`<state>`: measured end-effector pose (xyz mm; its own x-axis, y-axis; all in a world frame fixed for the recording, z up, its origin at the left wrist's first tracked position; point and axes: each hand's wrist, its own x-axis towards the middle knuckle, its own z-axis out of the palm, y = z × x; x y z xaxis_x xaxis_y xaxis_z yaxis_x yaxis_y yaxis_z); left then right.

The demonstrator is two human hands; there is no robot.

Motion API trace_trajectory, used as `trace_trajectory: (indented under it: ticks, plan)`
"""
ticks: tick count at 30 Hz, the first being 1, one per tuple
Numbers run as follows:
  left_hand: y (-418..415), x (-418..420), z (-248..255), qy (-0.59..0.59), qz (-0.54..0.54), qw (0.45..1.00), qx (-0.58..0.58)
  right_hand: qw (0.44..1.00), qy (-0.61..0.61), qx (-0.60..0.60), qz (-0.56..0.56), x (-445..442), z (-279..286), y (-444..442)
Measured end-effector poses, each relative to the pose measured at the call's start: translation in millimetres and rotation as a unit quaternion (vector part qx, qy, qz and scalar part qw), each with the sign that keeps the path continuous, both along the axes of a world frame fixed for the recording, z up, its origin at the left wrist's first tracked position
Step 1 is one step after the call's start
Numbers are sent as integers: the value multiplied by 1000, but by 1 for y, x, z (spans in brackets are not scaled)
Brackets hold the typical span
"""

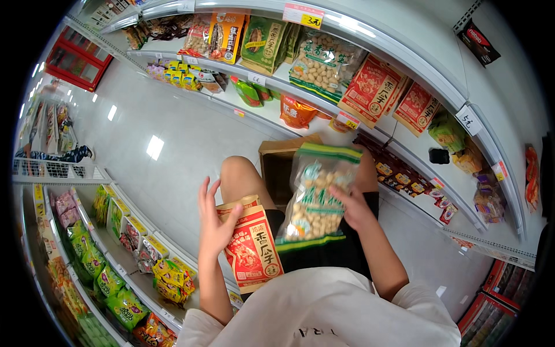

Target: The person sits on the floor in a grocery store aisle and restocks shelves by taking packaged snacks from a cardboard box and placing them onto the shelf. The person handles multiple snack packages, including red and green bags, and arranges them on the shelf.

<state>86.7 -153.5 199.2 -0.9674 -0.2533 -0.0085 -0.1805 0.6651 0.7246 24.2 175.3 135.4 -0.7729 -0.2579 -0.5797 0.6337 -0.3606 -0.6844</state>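
My right hand (354,207) grips the right side of a clear plastic bag of peanuts in shells (310,204), with green bands at both ends. The bag is tilted over my lap and slightly blurred. At its left, a red and kraft-paper packet of melon seeds (253,247) leans on my left thigh, and another similar packet (251,201) peeks out behind it. My left hand (220,225) has its fingers spread beside these packets, its thumb over the upper edge of the front one. Between my knees stands an open cardboard box (277,171), partly hidden by the peanut bag.
Ahead, a curved shelf unit (299,82) carries peanut bags (325,63), red seed packets (373,89) and green packets (264,43). A small black object (439,155) lies on its right part. At my left, low shelves (143,277) hold snack bags. A person's leg (69,154) shows far left.
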Motion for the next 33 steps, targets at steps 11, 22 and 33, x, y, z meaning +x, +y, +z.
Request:
trace_trajectory:
  ticks: [11, 22, 33]
  plan:
    - [98, -244, 0, 239, -275, 909, -203, 922, 312, 134, -186, -255, 45, -15]
    - [143, -338, -88, 244, -181, 936, -177, 513, 526, 671, -94, -267, -3, -12]
    - [123, -343, -97, 219, -184, 949, -132, 559, 513, 642, -112, -233, -2, 0]
